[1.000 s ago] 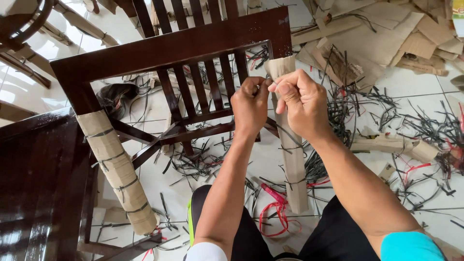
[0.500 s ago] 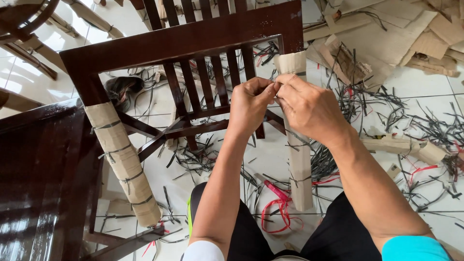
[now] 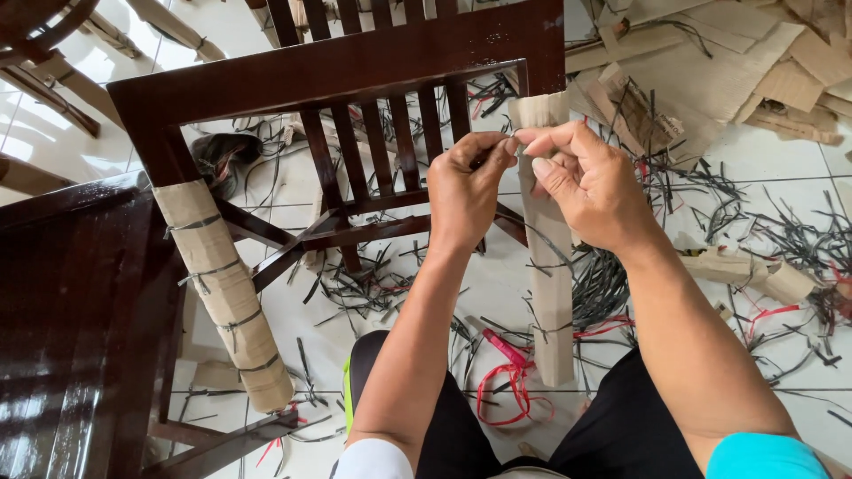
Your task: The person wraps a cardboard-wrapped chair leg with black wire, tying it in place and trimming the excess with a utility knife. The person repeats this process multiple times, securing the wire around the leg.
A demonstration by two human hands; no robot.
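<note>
A dark brown wooden chair (image 3: 337,71) lies tipped before me, two of its legs wrapped in cardboard. My left hand (image 3: 466,191) and my right hand (image 3: 590,182) meet at the top of the right cardboard-wrapped leg (image 3: 550,293). Both pinch a thin dark strap (image 3: 497,153) tied around that wrap, fingertips almost touching. Further straps still bind the same leg lower down. The left wrapped leg (image 3: 222,293) carries several dark strap ties and no hand is near it.
Cut dark straps (image 3: 373,288) and red cord (image 3: 506,386) litter the white tiled floor. Flattened cardboard pieces (image 3: 710,62) pile at the upper right. Another dark wooden surface (image 3: 62,337) fills the left edge. My knees in black shorts are at the bottom.
The view shifted slightly, so the chair and leg sit a little higher and further right. My fingers have kept working the strap at the top of the wrap, the right thumb now raised.
</note>
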